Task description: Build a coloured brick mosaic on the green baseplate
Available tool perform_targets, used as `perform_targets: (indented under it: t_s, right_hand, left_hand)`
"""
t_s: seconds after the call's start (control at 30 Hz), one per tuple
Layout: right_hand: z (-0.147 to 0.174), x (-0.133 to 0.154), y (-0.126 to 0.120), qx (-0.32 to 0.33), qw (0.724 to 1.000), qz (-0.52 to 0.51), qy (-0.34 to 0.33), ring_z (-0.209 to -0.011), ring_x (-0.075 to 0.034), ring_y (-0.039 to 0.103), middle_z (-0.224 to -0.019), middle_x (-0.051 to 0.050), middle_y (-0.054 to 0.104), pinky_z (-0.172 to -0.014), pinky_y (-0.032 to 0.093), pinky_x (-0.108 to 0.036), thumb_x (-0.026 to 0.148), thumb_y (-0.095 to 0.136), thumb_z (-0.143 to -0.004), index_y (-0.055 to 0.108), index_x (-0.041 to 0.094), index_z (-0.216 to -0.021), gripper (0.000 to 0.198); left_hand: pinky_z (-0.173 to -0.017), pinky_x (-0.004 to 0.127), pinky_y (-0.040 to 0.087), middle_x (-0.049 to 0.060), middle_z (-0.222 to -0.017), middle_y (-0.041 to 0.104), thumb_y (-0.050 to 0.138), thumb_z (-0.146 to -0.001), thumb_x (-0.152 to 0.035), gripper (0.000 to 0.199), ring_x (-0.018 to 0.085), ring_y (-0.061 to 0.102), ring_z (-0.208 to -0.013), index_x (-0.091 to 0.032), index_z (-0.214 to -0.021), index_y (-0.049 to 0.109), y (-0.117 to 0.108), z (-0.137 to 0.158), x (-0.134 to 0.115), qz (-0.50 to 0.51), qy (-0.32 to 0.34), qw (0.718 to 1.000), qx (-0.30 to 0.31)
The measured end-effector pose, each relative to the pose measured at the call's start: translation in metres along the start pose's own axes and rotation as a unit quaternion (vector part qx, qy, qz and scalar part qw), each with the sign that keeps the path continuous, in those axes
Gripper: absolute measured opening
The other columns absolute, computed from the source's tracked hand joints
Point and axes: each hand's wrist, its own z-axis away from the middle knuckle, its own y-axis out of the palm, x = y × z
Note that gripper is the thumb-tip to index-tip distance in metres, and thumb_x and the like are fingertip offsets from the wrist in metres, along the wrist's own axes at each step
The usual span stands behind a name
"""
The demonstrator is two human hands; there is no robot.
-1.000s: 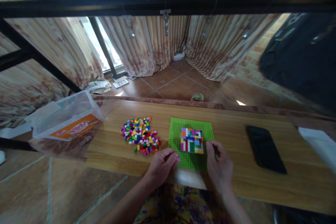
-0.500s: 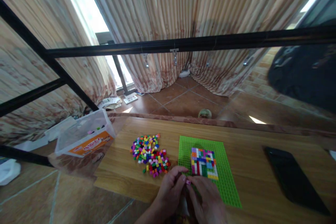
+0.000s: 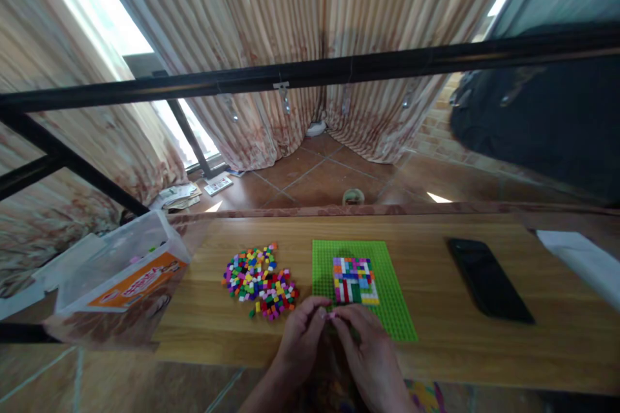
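Note:
My left hand [image 3: 301, 339] and my right hand [image 3: 369, 348] meet at the near edge of the green baseplate [image 3: 391, 300]. Their fingertips are closed around a tiny pink brick [image 3: 332, 315], partly covered by the fingers. Just beyond my right hand, a rectangular block of multicoloured bricks [image 3: 356, 279] stands on the baseplate, with white, red, green, blue and yellow pieces on its top. To the left of my left hand lies a loose heap of small coloured bricks [image 3: 261, 277] on the wooden table [image 3: 208, 329].
A black phone-like slab [image 3: 489, 281] lies on the table's right side, with white paper [image 3: 581, 251] beyond it. At the left stands a clear plastic box [image 3: 126, 264] with an orange label and a few bricks inside. A black metal rail [image 3: 310, 73] crosses in front of the curtains [image 3: 271, 13].
The view has turned to the right and tilted, so the table things appear farther left. Both hands stay together at the pink brick by the baseplate's near edge.

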Motion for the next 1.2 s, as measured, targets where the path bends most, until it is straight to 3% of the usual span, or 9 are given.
perform_targets:
  t_s: [0.2,0.37,0.47,0.6,0.73,0.93,1.07,1.2]
  right_hand:
    - [-0.005,0.005,-0.007,0.010,0.994,-0.051,0.091,-0.083,-0.017,0.066,-0.088,-0.003,0.069,-0.075,0.053,-0.028,0.032,0.051,-0.094,0.069,0.023,-0.090,0.020]
    - [-0.005,0.003,-0.007,-0.003,0.996,-0.054,0.076,-0.080,-0.016,0.065,-0.085,-0.003,0.069,-0.072,0.052,-0.026,0.029,0.053,-0.093,0.069,0.021,-0.089,0.018]
    - [-0.007,0.002,-0.007,-0.032,0.998,-0.040,0.045,-0.079,-0.016,0.065,-0.084,-0.004,0.069,-0.072,0.052,-0.027,0.027,0.054,-0.093,0.070,0.021,-0.089,0.018]
    - [-0.008,0.001,-0.013,-0.062,0.997,-0.027,0.030,-0.081,-0.017,0.066,-0.086,-0.005,0.071,-0.075,0.053,-0.029,0.028,0.056,-0.091,0.071,0.022,-0.089,0.016]
    - [-0.011,-0.007,-0.030,-0.072,0.991,-0.058,0.097,-0.086,-0.017,0.067,-0.091,-0.005,0.072,-0.078,0.053,-0.029,0.033,0.058,-0.090,0.072,0.023,-0.090,0.017]
    - [-0.022,-0.029,-0.052,-0.128,0.940,-0.178,0.260,-0.077,-0.019,0.069,-0.084,-0.006,0.075,-0.071,0.054,-0.028,0.044,0.070,-0.077,0.073,0.020,-0.084,0.025]
    - [-0.030,-0.036,-0.053,-0.139,0.905,-0.286,0.284,-0.070,-0.016,0.067,-0.079,-0.005,0.074,-0.067,0.053,-0.026,0.043,0.074,-0.071,0.073,0.019,-0.080,0.025]
    - [-0.033,-0.038,-0.052,-0.146,0.885,-0.325,0.300,-0.068,-0.013,0.064,-0.076,-0.003,0.073,-0.064,0.050,-0.023,0.042,0.077,-0.068,0.074,0.020,-0.078,0.024]
  left_hand:
    - [-0.058,0.022,0.046,0.001,-0.078,0.063,0.056,-0.087,-0.037,0.023,0.012,0.054,-0.061,-0.018,-0.094,0.067,0.005,0.004,-0.006,-0.013,0.007,0.999,0.030]
    - [-0.064,0.022,0.046,0.002,-0.078,0.068,0.055,-0.088,-0.031,0.020,0.014,0.061,-0.071,-0.018,-0.087,0.069,0.008,0.004,-0.016,-0.135,0.056,0.989,-0.003]
    - [-0.063,0.021,0.045,0.001,-0.072,0.067,0.055,-0.089,-0.029,0.020,0.013,0.060,-0.066,-0.018,-0.082,0.069,0.013,0.004,-0.025,-0.171,0.073,0.982,-0.023]
    - [-0.060,0.020,0.045,0.000,-0.068,0.066,0.056,-0.087,-0.029,0.020,0.012,0.059,-0.063,-0.018,-0.077,0.069,0.021,0.003,-0.033,-0.151,0.067,0.985,-0.044]
    - [-0.057,0.020,0.047,0.000,-0.068,0.066,0.059,-0.085,-0.032,0.019,0.012,0.058,-0.060,-0.017,-0.079,0.069,0.020,-0.002,-0.027,-0.094,0.045,0.993,-0.052]
    - [-0.052,0.020,0.047,0.000,-0.068,0.062,0.065,-0.079,-0.032,0.016,0.011,0.055,-0.056,-0.016,-0.081,0.067,0.007,-0.008,-0.012,-0.043,0.032,0.996,-0.074]
    - [-0.052,0.019,0.046,-0.001,-0.070,0.061,0.065,-0.079,-0.031,0.014,0.010,0.054,-0.056,-0.017,-0.081,0.065,0.003,-0.009,-0.011,-0.046,0.038,0.996,-0.070]
    - [-0.052,0.018,0.044,-0.001,-0.070,0.060,0.064,-0.081,-0.030,0.013,0.010,0.052,-0.057,-0.017,-0.082,0.065,0.001,-0.010,-0.009,-0.059,0.050,0.995,-0.061]
